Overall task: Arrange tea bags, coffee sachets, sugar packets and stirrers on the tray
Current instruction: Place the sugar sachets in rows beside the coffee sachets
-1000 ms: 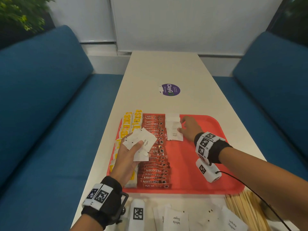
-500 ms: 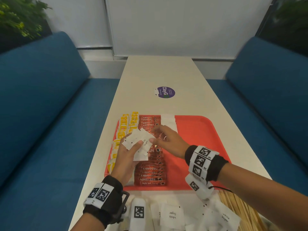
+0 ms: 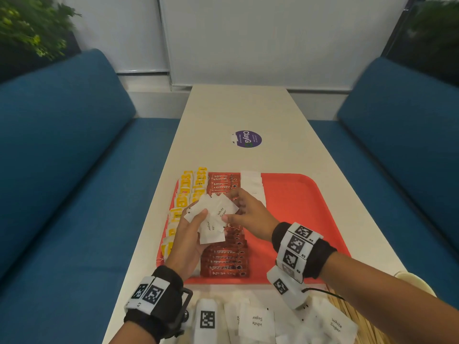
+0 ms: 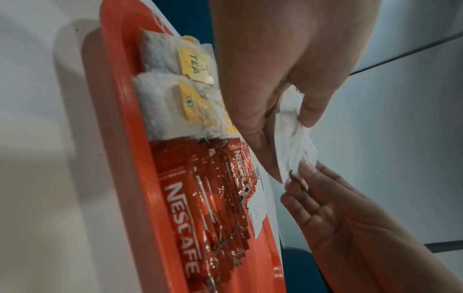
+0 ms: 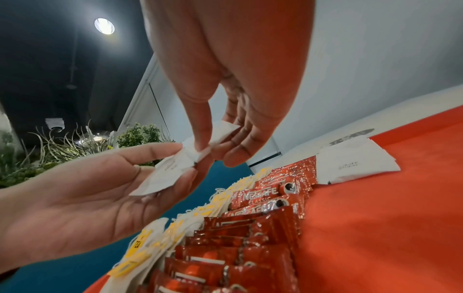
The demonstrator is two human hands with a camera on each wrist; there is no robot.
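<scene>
A red tray (image 3: 298,219) holds a column of yellow-tagged tea bags (image 3: 185,192), a column of red coffee sachets (image 3: 223,261) and a short row of white sugar packets (image 3: 252,182). Above the sachets my left hand (image 3: 196,219) grips a fan of sugar packets (image 3: 211,227). My right hand (image 3: 232,207) pinches the top packet (image 3: 222,207) of that fan between thumb and fingers. In the right wrist view the pinched packet (image 5: 220,134) still touches the other packets (image 5: 165,174) in my left hand (image 5: 87,198).
Loose sugar packets (image 3: 255,321) lie on the table in front of the tray. Wooden stirrers (image 3: 342,309) lie at the near right. A purple sticker (image 3: 247,139) sits mid-table. Blue benches flank the table. The tray's right half is bare.
My right hand left the sugar row on the tray, came back left to my left hand and took hold of the top packet. The left hand stayed put.
</scene>
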